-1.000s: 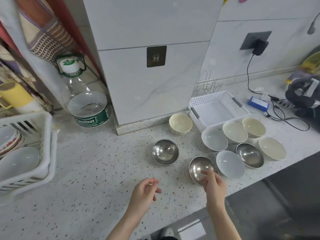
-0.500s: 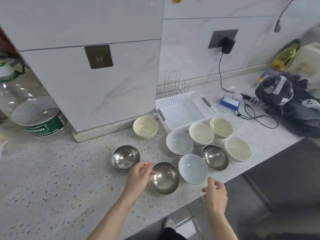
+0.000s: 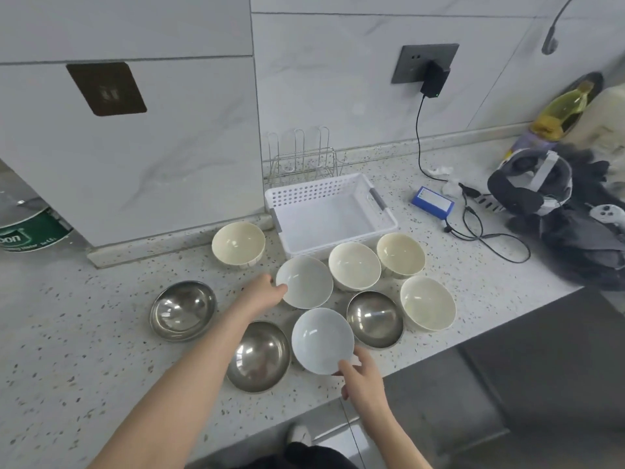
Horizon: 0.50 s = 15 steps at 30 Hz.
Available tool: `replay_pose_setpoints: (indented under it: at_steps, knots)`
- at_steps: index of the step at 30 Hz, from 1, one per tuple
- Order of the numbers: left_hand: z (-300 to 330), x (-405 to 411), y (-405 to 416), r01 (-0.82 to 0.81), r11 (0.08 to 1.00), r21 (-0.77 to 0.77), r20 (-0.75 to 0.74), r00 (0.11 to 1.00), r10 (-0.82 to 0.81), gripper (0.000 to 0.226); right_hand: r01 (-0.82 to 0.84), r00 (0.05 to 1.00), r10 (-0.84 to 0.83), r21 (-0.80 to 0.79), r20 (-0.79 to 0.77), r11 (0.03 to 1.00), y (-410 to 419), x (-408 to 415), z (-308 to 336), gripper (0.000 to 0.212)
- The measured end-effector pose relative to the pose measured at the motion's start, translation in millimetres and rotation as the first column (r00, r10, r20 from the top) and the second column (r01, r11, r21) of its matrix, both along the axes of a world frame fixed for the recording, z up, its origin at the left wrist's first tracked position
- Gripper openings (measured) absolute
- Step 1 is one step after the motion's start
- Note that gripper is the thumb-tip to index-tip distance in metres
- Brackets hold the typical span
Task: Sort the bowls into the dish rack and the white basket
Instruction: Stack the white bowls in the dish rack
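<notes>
Half a second ago the left hand point(image 3: 262, 292) was at a steel bowl point(image 3: 258, 355) and the right hand point(image 3: 360, 375) hovered empty; now each grips a white bowl's rim, the far white bowl point(image 3: 306, 282) and the near white bowl point(image 3: 321, 340); both sit on the bench point(image 3: 84, 367), just before the white basket point(image 3: 329, 211), so sorting seems begun.

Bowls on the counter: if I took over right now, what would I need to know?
Left hand grips the rim of the farther white ceramic bowl. Right hand grips the rim of the nearer white ceramic bowl. Both bowls look to be on the speckled counter.
The white plastic basket holds nothing.
Done: no bowl in the basket.
Left: two white, four cream, three steel bowls. The dish rack is out of view.
</notes>
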<state>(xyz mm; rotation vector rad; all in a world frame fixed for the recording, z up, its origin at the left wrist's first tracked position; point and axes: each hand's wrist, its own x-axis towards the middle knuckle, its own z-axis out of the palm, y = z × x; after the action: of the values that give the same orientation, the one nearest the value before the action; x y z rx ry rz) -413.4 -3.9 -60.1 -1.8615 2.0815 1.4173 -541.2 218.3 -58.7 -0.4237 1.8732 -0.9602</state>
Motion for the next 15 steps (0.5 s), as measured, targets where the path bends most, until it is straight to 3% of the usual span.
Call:
replay_pose_setpoints:
  at_steps: [10,15]
  knots:
    - [-5,-13,-1,-0.155,0.969,0.192,-0.071,0.983,0.171,0.005,-0.019,1.000,0.019,-0.045,-0.008,0.999,-5,-13,2,0.026]
    - [5,-14,3,-0.216,0.956,0.198,-0.121,0.963,0.242,0.008,0.073,0.995,-0.063,-0.133,0.077,0.988,-8,-21,14,0.030]
